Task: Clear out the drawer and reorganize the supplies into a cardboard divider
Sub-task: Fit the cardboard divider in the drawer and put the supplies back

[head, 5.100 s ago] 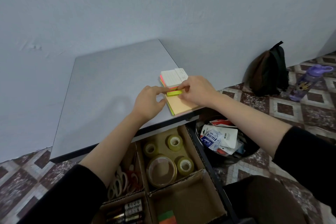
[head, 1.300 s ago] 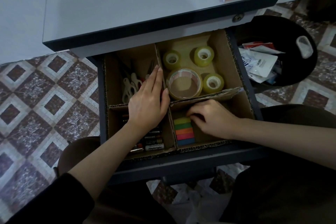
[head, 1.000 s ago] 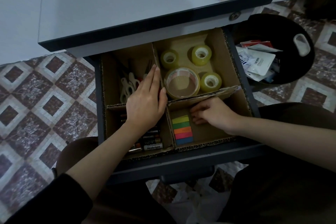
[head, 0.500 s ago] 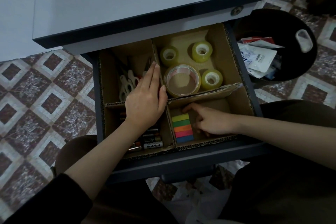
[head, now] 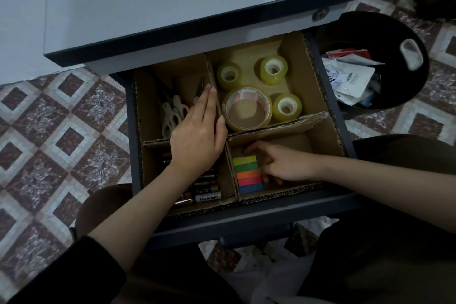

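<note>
Now my left hand (head: 197,136) lies flat, bracing the divider (head: 283,124); my right hand (head: 283,168), fingers loose and empty, touches the flags (head: 247,175) at the drawer's (head: 246,221) near-right corner. I'd push gently, squaring them against the wall.

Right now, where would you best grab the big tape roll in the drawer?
From straight above, probably: the big tape roll lies flat, hole up, so pinch its far wall, fingers inside, thumb outside. The cardboard divider and a small roll crowd its other sides.
</note>
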### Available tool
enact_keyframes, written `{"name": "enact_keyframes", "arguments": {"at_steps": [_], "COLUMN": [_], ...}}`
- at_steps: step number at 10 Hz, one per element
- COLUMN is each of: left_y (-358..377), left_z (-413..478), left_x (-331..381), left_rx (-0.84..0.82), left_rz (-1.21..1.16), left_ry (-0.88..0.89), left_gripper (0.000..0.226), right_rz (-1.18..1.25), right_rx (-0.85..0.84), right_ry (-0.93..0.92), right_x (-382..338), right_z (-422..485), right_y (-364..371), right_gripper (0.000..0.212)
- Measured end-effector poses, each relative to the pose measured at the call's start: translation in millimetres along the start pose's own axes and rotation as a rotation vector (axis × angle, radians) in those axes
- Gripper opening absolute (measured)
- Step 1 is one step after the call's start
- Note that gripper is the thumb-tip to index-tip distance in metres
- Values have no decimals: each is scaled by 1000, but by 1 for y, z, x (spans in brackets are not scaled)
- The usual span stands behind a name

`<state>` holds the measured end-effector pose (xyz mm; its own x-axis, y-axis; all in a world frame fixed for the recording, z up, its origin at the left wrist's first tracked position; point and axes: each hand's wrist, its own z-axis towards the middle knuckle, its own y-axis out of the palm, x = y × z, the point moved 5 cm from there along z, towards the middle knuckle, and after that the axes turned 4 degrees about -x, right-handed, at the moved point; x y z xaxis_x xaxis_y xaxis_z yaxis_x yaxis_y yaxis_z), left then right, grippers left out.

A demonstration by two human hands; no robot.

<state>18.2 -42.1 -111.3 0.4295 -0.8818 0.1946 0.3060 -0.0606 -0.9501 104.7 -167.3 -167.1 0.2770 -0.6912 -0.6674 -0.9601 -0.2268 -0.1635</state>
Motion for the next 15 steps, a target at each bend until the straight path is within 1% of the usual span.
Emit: {"name": "enact_keyframes", "arguments": {"at_steps": [1, 3, 5, 6, 7, 8, 9, 10, 11, 12, 13, 15], "left_y": [-1, 0, 0, -1, -1, 0, -1, -1, 0, 0, 0, 0], "left_z": [0, 0, 0, 0, 0, 0, 0, 0, 1, 0, 0, 0], "left_x": [1, -1, 0, 0, -1, -1, -1, 0, 0, 0, -1, -1], "left_rx": [2, -6, 0, 1, 2, -3, -7, -7, -9, -10, -6, -4], "left_rz": [5, 5, 5, 4, 6, 3, 4, 1, 0, 5, 7, 11], "left_ry": [3, 0, -6, -3, 4, 1, 0, 3, 1, -3, 0, 0], "left_gripper": [48, 55, 48, 48, 49, 52, 55, 56, 56, 57, 56, 55], "right_rz": [23, 28, 42, 106, 305, 395, 366, 316, 278, 261, 259, 246], "right_rx": [-22, -42, -42, -3, 122, 281, 367, 376, 364, 352, 349, 385], "right_ry": [-11, -1, 9, 26, 99, 160, 200, 214, 185, 155, 149, 123], "right_x": [-4, -10, -13, -12, -4, 6, 12, 13, 7, 1, 0, 1], "right_z": [2, 6, 4, 1, -9, -17, -16, -13, -9, -6, -5, -8], "right_y": [2, 6, 7, 4, -4, -11, -17, -16, -13, -10, -9, -14], "right_gripper": [52, 45, 45, 41, 25, 15, 17, 21, 20, 17, 18, 18]}}
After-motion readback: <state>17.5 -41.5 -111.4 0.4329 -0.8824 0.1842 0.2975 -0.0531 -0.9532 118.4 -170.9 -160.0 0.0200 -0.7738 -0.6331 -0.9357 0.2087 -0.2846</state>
